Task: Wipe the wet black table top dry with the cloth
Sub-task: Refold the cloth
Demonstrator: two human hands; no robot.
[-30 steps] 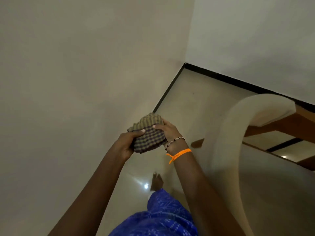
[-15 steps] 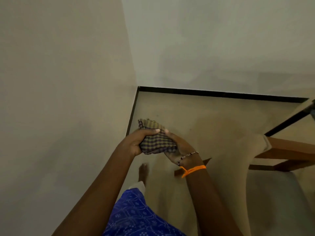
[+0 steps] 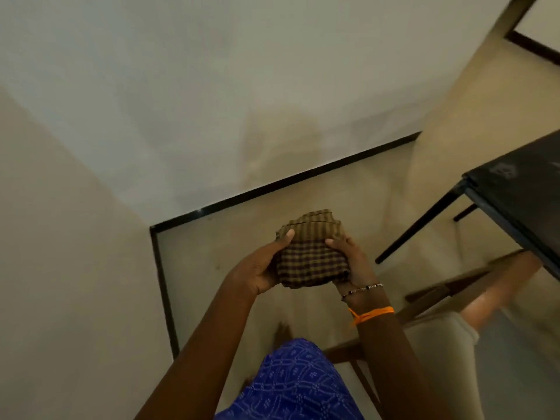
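Note:
A folded checked cloth (image 3: 309, 253), brown and tan, is held in front of me above the floor. My left hand (image 3: 260, 268) grips its left side with the thumb on top. My right hand (image 3: 353, 262) grips its right side, a bead bracelet and an orange band on that wrist. The black table top (image 3: 521, 189) shows at the right edge, with pale wet smears on its corner. The cloth is well clear of the table, to its left.
A wooden chair with a cream cushion (image 3: 448, 322) stands at the lower right, under the table's edge. A black table leg (image 3: 421, 222) slants to the floor. Cream walls with a black skirting (image 3: 272, 186) meet in a corner ahead. My foot (image 3: 281, 330) stands on the beige floor.
My view has swung to the right, so the wall corner has slid left and the black table has come into sight. Both hands keep hold of the cloth.

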